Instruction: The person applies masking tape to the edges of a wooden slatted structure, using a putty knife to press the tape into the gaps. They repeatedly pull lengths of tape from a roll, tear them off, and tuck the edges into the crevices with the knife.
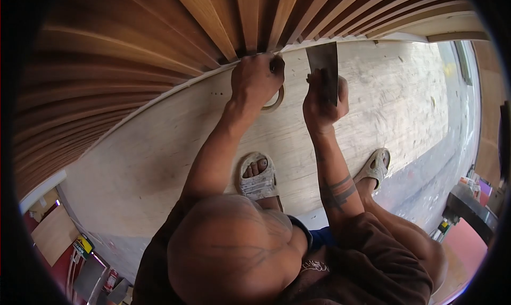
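My left hand [258, 80] is closed at the foot of the brown wooden slats [247, 17], against their pale bottom edge. A small dark spot shows between its fingers, but what it holds cannot be made out. Beside that wrist a ring like a tape roll [275, 101] is partly hidden on the pale board [287, 129]. To the right, my right hand [331, 100] grips a flat, dark blade like a scraper [326, 60], held upright with its wide end toward the slats.
Feet in spattered slides [257, 183] stand on the board. A grey, paint-marked floor [410, 190] borders it. Panels and small items, one a yellow-and-black box [83, 244], lie at lower left. A pink sheet [466, 252] and dark equipment [468, 212] stand at lower right.
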